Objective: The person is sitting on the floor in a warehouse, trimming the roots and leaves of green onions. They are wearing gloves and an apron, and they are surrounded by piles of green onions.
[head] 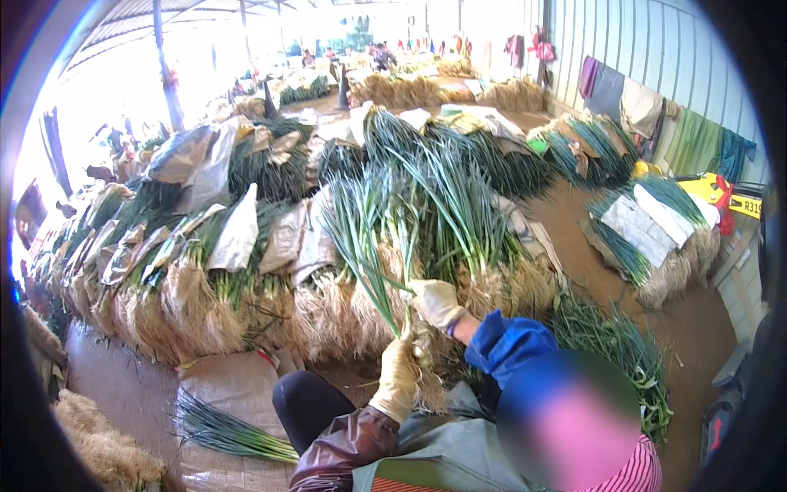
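Note:
My left hand (396, 376), in a pale work glove, grips a few spring onions (385, 304) low on their white stems. Their tan roots (432, 390) hang beside the glove, and the green leaves rise away from me. My right hand (435, 304), also gloved, is just above and right of the left, its fingers closed on a green leaf (391, 281) of these onions. Standing right in front of both hands is a heap of spring onions (464, 215) with bushy roots. A grey apron (458, 443) covers my lap.
Root-on onion bundles (190, 301) form long rows, partly covered by sacks (237, 237). Left of my knee, a trimmed-looking bunch (240, 430) lies on a flattened sack (215, 381). Loose green leaves (615, 344) are heaped at right. Another onion stack (676, 264) stands near the corrugated wall (682, 55).

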Action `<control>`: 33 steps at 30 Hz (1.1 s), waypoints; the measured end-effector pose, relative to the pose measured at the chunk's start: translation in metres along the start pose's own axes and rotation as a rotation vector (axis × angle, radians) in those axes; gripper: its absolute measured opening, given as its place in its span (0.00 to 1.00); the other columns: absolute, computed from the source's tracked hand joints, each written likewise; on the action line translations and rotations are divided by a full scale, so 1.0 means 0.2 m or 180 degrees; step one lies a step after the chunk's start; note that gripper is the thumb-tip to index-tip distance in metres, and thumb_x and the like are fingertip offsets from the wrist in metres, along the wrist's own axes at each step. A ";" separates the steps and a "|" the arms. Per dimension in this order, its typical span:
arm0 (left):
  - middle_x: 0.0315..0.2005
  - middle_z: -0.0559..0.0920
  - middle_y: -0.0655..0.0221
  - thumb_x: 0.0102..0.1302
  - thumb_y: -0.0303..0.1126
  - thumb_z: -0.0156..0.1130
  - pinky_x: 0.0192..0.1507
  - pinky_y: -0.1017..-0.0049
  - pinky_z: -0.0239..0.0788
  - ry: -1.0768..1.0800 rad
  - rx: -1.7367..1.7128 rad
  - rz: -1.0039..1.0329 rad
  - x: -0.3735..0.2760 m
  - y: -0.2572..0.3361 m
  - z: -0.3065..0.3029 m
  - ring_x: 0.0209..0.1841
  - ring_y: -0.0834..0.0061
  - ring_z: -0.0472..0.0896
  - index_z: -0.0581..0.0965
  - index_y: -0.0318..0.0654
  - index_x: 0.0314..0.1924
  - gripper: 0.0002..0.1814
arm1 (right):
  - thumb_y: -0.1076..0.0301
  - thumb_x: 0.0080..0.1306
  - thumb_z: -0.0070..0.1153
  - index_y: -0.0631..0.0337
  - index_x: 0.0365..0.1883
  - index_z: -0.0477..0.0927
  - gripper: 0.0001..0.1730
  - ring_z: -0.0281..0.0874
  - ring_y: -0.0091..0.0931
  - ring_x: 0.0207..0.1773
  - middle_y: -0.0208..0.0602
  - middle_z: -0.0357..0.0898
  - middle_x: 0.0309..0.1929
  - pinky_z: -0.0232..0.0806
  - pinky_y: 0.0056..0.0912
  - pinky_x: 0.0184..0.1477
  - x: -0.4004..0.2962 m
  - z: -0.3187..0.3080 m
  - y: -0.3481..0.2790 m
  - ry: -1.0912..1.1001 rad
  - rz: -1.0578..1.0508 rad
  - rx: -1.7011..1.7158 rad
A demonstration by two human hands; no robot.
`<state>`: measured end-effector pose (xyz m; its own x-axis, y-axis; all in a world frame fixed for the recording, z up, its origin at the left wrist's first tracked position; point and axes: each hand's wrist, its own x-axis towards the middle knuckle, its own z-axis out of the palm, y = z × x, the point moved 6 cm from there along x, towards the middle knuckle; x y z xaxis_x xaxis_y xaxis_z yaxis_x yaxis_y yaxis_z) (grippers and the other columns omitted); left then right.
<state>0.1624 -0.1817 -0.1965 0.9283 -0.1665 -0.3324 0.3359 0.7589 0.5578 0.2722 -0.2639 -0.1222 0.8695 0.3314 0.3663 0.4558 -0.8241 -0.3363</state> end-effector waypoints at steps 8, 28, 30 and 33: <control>0.14 0.69 0.78 0.64 0.43 0.62 0.14 0.80 0.59 0.0479 0.0306 0.0451 0.01 0.06 0.04 0.14 0.83 0.66 0.78 0.39 0.34 0.14 | 0.68 0.63 0.57 0.57 0.40 0.80 0.08 0.76 0.25 0.25 0.38 0.75 0.22 0.69 0.28 0.30 -0.12 -0.18 -0.12 0.0215 -0.0859 0.1806; 0.17 0.76 0.75 0.67 0.40 0.60 0.15 0.80 0.59 0.0083 0.0768 0.0676 0.00 0.03 0.10 0.12 0.82 0.67 0.79 0.38 0.37 0.12 | 0.57 0.68 0.54 0.57 0.33 0.76 0.13 0.65 0.14 0.20 0.19 0.69 0.19 0.60 0.17 0.23 -0.17 0.06 0.08 -0.0050 0.1390 0.5423; 0.16 0.75 0.76 0.66 0.39 0.61 0.15 0.81 0.58 0.0100 0.0964 0.0699 0.03 0.02 0.09 0.12 0.83 0.67 0.78 0.38 0.34 0.11 | 0.56 0.69 0.52 0.54 0.30 0.74 0.13 0.61 0.14 0.17 0.18 0.66 0.17 0.58 0.18 0.20 -0.19 0.07 0.08 -0.0315 0.1332 0.5509; 0.12 0.70 0.77 0.63 0.47 0.62 0.14 0.82 0.56 0.0473 0.0730 0.1360 0.15 0.07 -0.07 0.12 0.84 0.67 0.72 0.44 0.25 0.18 | 0.58 0.70 0.50 0.53 0.33 0.73 0.10 0.62 0.15 0.16 0.19 0.65 0.16 0.55 0.20 0.15 -0.32 0.09 -0.08 -0.1452 0.1706 0.6391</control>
<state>0.1926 -0.1675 -0.2092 0.9634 0.2328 -0.1332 -0.0273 0.5790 0.8149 0.2133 -0.2635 -0.1552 0.7845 0.6050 -0.1361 -0.5268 0.5343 -0.6611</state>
